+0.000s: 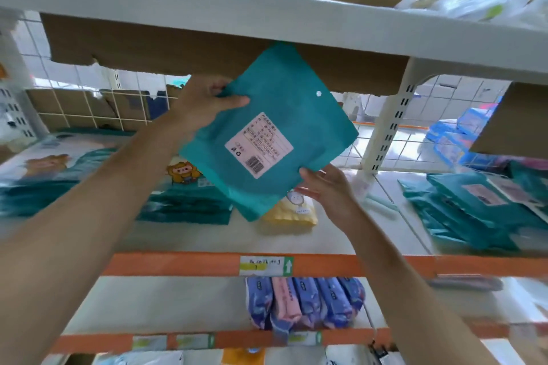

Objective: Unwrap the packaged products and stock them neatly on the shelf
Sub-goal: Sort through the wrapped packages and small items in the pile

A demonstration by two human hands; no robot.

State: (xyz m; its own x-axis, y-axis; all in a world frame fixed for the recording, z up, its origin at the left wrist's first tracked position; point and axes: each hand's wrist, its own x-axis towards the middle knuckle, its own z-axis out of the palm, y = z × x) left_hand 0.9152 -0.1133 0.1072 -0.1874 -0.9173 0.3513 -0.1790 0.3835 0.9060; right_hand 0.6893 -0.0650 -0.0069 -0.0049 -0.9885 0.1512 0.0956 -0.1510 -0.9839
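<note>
The teal package [275,127] is in the air in front of the middle shelf [296,234], tilted like a diamond, its top corner reaching up against the cardboard [207,47] that hangs under the upper shelf board [296,15]. We hold it with both hands. Our left hand [207,101] pinches its upper left edge, thumb lying across the face. Our right hand [323,190] pinches the lower right edge from below, fingers behind the pack.

On the face we see a white snap dot [318,93] and a pale pink label [259,145] with a barcode and recycling marks; its printed lines are too blurred to read.

Below the package lie a teal stack [189,201] with a cartoon figure and a yellow pack [292,212]. More teal packs [480,207] lie to the right, well apart. The orange shelf rail [178,264] carries a tag [267,265] with handwriting, a yellow strip and a green arrow pointing up. Purple and pink packs [305,302] stand under it.
</note>
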